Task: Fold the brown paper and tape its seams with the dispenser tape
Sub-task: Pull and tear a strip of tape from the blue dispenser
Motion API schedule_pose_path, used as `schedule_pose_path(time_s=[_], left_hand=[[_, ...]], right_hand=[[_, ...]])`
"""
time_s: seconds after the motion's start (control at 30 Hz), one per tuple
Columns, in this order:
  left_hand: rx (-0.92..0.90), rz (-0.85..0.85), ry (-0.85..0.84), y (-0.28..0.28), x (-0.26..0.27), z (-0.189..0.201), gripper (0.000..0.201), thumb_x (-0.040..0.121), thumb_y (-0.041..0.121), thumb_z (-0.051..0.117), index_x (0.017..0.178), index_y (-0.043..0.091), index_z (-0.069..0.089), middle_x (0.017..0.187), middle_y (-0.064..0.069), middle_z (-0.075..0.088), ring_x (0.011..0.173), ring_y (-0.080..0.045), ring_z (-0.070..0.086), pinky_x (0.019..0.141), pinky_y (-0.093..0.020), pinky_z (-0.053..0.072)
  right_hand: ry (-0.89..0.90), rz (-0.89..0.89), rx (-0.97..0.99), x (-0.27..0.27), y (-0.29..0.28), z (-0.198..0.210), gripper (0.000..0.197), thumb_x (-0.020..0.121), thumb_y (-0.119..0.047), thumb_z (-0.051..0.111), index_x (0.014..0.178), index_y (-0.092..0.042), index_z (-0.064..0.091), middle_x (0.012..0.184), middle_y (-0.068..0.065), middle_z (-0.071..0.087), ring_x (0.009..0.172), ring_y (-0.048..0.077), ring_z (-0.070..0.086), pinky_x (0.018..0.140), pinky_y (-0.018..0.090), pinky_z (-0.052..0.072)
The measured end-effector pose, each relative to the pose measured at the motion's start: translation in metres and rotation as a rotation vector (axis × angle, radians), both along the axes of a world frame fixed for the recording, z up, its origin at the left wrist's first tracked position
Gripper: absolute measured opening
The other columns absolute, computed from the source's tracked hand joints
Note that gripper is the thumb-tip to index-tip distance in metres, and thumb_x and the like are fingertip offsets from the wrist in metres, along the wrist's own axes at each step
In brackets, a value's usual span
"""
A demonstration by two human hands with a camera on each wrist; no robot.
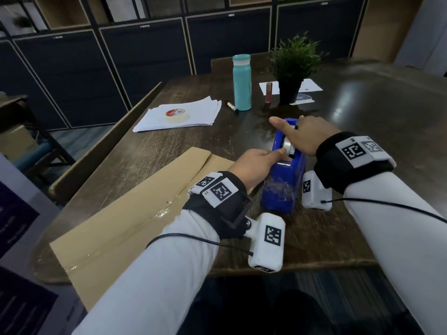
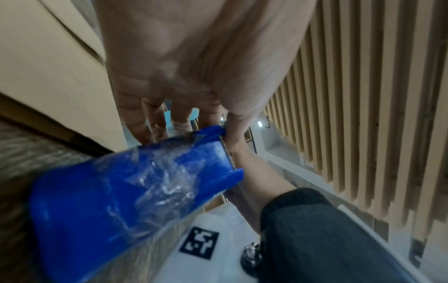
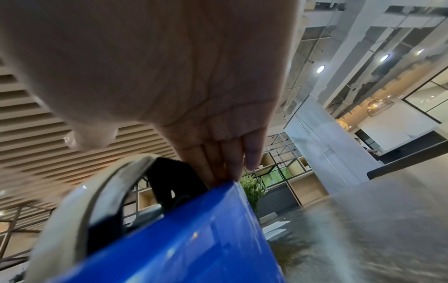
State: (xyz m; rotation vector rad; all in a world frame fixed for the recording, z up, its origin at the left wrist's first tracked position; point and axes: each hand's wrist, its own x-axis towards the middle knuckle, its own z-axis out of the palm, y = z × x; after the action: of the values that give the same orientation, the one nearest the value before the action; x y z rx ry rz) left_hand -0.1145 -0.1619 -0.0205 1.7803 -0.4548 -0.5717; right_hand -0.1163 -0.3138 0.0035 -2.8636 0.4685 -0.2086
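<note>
Dispenser [image 1: 281, 189] between the hands; left hand [image 1: 252, 166] grips its front; right hand [image 1: 307, 137] rests straight-fingered on top.

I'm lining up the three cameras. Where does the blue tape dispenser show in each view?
Head: the blue tape dispenser sits right of centre.
Left wrist: it fills the lower left, with crumpled clear tape stuck on it.
Right wrist: it runs along the bottom, with its tape roll at left.
Shared landmark: the potted plant stands beyond the dispenser in the head and right wrist views.
</note>
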Motion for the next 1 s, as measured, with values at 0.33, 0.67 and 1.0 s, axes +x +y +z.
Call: schedule_pose_path(time_s=[0.33,0.67,1.0], left_hand=[[-0.137,0.15,0.14,-0.011,-0.005,0.001,0.019,0.089,0.025,0.066,0.075,0.014,0.071,0.083,-0.006,0.072,0.067,-0.016,0.063,0.065,-0.024,0.052],[-0.201,0.175,0.136,-0.005,-0.014,0.03,0.023,0.094,0.026,0.057,0.097,0.009,0.071,0.076,0.008,0.064,0.067,-0.005,0.056,0.057,-0.02,0.045],[-0.142,0.141,0.072,0.004,-0.025,0.012,0.021,0.091,0.026,0.059,0.078,0.016,0.071,0.067,0.012,0.066,0.058,0.003,0.059,0.052,-0.014,0.044]], right_hand=[[-0.03,-0.012,-0.049,0.005,-0.003,0.006,0.086,0.077,-0.083,0.008,0.074,-0.01,0.054,0.068,0.007,0.052,0.062,0.018,0.049,0.067,0.033,0.039],[0.003,-0.031,-0.044,0.003,0.004,0.011,0.085,0.083,-0.078,0.012,0.064,-0.006,0.054,0.061,0.009,0.052,0.055,0.018,0.047,0.063,0.032,0.036],[-0.013,-0.048,-0.035,0.002,0.008,0.014,0.085,0.081,-0.08,0.013,0.059,-0.007,0.051,0.06,0.009,0.05,0.054,0.02,0.046,0.063,0.032,0.04]])
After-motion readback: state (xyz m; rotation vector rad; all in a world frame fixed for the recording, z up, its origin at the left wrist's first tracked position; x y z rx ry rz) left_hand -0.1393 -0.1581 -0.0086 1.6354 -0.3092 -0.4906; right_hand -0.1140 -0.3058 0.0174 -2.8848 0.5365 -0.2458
